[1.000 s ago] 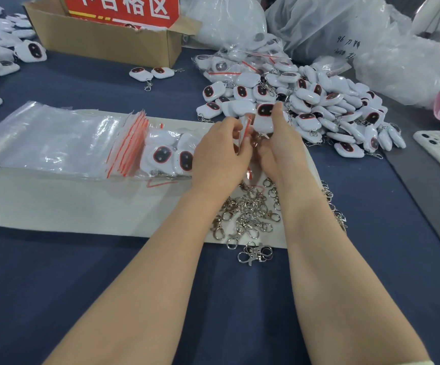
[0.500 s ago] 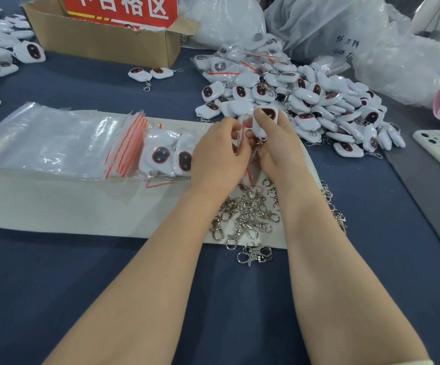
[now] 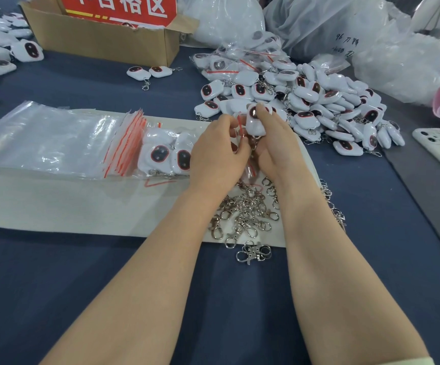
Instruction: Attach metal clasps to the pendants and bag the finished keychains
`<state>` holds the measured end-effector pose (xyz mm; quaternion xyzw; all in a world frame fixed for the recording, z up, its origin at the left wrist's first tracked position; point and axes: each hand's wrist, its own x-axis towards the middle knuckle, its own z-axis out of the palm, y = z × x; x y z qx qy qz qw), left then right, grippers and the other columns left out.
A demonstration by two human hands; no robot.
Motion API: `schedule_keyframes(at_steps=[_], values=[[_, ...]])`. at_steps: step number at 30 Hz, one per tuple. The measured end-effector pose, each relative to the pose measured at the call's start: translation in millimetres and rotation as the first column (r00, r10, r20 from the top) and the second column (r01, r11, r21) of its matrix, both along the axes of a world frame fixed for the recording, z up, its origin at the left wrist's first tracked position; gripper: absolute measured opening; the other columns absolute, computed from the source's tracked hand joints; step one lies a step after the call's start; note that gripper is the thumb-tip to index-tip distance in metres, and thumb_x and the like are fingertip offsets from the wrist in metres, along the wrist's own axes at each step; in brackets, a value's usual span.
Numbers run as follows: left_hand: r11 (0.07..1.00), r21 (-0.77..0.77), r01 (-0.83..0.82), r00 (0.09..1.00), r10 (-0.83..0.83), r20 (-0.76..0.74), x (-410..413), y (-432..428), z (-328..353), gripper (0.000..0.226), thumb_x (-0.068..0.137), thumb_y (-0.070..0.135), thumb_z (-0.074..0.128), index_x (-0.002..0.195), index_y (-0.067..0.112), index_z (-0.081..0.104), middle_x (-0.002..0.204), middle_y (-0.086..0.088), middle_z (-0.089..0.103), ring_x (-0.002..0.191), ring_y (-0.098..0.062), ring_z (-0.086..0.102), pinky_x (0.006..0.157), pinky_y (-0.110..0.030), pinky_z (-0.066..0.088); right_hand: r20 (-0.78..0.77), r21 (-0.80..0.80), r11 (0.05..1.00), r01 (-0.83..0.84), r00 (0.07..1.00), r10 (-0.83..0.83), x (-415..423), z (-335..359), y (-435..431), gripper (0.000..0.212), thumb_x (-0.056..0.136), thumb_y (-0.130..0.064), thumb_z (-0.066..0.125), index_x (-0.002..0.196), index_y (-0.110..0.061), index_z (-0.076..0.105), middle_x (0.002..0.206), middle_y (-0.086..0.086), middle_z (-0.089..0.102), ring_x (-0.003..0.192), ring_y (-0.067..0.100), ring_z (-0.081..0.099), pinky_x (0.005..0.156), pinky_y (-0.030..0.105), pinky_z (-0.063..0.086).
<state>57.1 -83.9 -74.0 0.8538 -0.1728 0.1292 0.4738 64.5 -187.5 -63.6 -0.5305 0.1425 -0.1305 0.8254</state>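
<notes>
Left hand (image 3: 216, 156) pinches bag (image 3: 240, 121), right hand (image 3: 277, 146) pendant (image 3: 254, 125) — upright, face end up.

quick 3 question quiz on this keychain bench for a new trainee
1. True or false: the right hand holds a white pendant.
2. Where do the loose metal clasps lie? A) in the cardboard box B) on the pale mat, near the wrists C) on the phone
3. Fill in: the left hand pinches a clear zip ___ with a red strip.
Key: 1 true; 2 B; 3 bag.
</notes>
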Motion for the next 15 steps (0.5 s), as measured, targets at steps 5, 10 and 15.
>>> schedule_keyframes(at_steps=[5,10,15], values=[[1.0,-0.016,-0.01,1.0,0.01,0.003,0.2,-0.3,0.3,0.024,0.087,0.022,0.059,0.11,0.014,0.056,0.101,0.0,0.063,0.086,-0.02,0.061,0.078,-0.035,0.049,0.018,0.006,0.999,-0.039,0.999,0.039,-3.3,0.9,1.0,0.017,0.101,-0.009,0.044,0.095,-0.005,0.059,0.088,0.013,0.066,0.074,0.023,0.064,0.072,0.036,0.056],[1.0,-0.025,-0.008,1.0,0.008,0.006,0.6,0.2,2.9,0.026,0.087,0.022,0.06,0.111,0.015,0.054,0.103,0.0,0.062,0.086,-0.019,0.061,0.078,-0.036,0.05,0.039,-0.007,0.998,-0.067,0.997,0.067,-5.0,2.3,0.2,0.018,0.102,-0.012,0.044,0.102,-0.002,0.058,0.097,0.017,0.064,0.082,0.028,0.063,0.083,0.044,0.053],[0.999,-0.045,-0.006,1.0,0.005,-0.019,-0.2,1.1,4.0,0.029,0.085,0.019,0.061,0.113,0.017,0.054,0.107,0.0,0.06,0.089,-0.019,0.061,0.08,-0.037,0.05,0.013,-0.062,0.989,-0.137,0.99,0.138,-8.1,3.5,2.0,0.028,0.097,0.007,0.038,0.119,0.009,0.053,0.094,0.017,0.063,0.075,0.021,0.064,0.068,0.033,0.055]])
